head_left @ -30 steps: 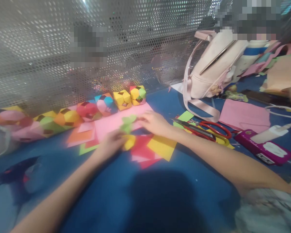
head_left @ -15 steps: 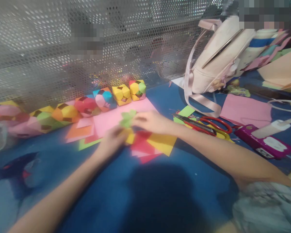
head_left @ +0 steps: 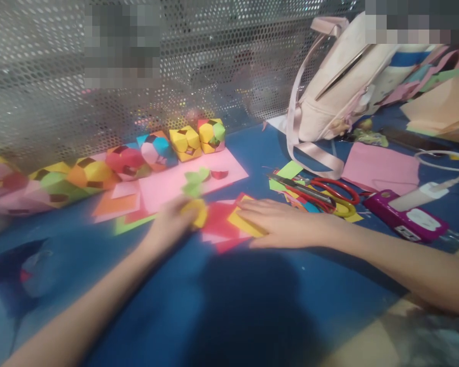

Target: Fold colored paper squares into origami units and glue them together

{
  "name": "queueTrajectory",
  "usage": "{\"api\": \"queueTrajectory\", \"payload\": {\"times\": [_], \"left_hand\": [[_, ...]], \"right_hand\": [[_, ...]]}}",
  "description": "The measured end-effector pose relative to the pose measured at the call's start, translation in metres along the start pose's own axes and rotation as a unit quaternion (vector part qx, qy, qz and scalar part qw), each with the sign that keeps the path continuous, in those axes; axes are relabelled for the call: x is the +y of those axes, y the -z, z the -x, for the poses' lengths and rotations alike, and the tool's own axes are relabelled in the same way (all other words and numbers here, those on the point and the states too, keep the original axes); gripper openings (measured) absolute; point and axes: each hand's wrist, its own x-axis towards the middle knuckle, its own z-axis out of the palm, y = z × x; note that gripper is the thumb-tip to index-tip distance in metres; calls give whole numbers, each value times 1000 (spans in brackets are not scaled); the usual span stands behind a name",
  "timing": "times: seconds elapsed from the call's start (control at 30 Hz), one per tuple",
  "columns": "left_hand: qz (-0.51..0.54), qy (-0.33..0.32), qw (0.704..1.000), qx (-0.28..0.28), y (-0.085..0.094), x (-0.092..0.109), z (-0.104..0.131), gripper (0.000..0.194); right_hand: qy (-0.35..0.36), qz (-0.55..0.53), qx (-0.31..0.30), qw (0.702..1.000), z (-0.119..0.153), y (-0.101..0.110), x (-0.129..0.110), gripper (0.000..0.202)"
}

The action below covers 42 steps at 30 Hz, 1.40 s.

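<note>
My left hand (head_left: 171,218) is closed on a folded paper piece with a yellow part (head_left: 198,213) and green leaf-like flaps (head_left: 195,182) standing up from it. Motion blurs its exact folds. My right hand (head_left: 277,220) lies flat with its fingers stretched out over a yellow paper sheet (head_left: 241,223). Under that sheet are red and pink paper sheets (head_left: 219,219), fanned out on the blue surface. A small red paper bit (head_left: 219,174) rests on the large pink sheet (head_left: 162,187) behind my left hand.
A row of folded paper balls (head_left: 127,163) runs along the perforated metal panel (head_left: 229,66). Scissors (head_left: 329,194) lie on paper scraps to the right, near a purple device (head_left: 405,216) with a white plug and cable. A pale backpack (head_left: 329,97) stands behind them.
My right hand has left the green flaps and moved right and down onto the yellow sheet. My left hand still holds the folded piece. The view has shifted slightly.
</note>
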Motion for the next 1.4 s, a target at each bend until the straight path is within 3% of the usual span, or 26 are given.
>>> {"api": "queueTrajectory", "payload": {"times": [0.2, 0.33, 0.43, 0.6, 0.77, 0.93, 1.1, 1.23, 1.33, 1.4], "left_hand": [[5, -15, 998, -65, -13, 15, 22, 16], [23, -20, 983, -180, -27, 19, 42, 13], [-7, -94, 965, -246, -36, 17, 49, 14], [-98, -200, 958, -182, -42, 5, 42, 16], [-107, -152, 974, -128, -37, 4, 38, 16], [-101, -105, 972, -187, -35, 7, 39, 21], [-151, -222, 949, -168, -36, 8, 44, 17], [-103, -202, 968, -104, -28, 20, 48, 17], [16, -98, 990, -105, -25, 27, 49, 30], [108, -14, 987, -120, -26, 28, 49, 33]], "right_hand": [[104, 14, 152, 983, 6, -29, -5, 30], [133, -6, 225, 965, 5, -29, -6, 29], [116, -24, 253, 960, 5, -29, -7, 27], [115, -51, 326, 937, 4, -29, -8, 24], [34, -117, 415, 902, 8, -10, -9, 18], [-63, -182, 439, 878, 14, 5, -10, 17], [-86, -225, 426, 872, 13, 2, -9, 17], [3, -168, 478, 862, 13, 3, -14, 14], [155, -49, 472, 867, 16, 3, -19, 9], [246, 33, 446, 860, 18, 0, -23, 8]]}}
